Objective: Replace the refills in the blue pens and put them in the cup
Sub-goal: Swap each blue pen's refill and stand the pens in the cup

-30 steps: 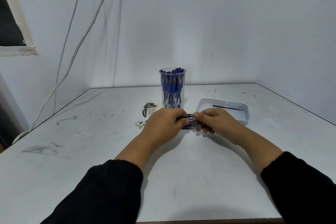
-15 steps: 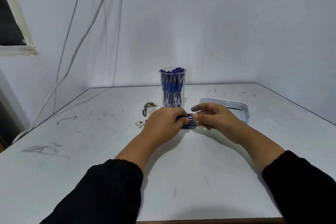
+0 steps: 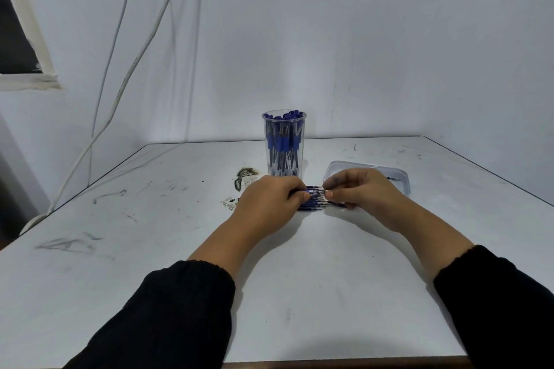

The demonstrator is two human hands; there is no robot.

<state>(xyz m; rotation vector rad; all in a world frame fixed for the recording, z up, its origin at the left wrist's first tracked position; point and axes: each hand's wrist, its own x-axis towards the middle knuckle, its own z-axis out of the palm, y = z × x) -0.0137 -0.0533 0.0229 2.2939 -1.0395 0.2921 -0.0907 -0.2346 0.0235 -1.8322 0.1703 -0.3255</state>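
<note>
A clear plastic cup point(image 3: 284, 144) full of blue pens stands upright at the middle of the white table point(image 3: 299, 263). Just in front of it lies a row of several blue pens point(image 3: 313, 204). My left hand point(image 3: 268, 204) grips one blue pen point(image 3: 311, 189) by its barrel above that row. My right hand point(image 3: 359, 192) pinches the right end of the same pen between thumb and forefinger. The pen's middle is hidden by my fingers.
A shallow clear tray point(image 3: 403, 181) with a thin dark refill in it sits right of the cup, partly behind my right hand. Dark stains and scraps point(image 3: 244, 178) mark the table left of the cup. White cables point(image 3: 120, 84) hang along the left wall.
My right hand has shifted slightly right and now pinches the pen's end; my left hand has stayed in place on the pen.
</note>
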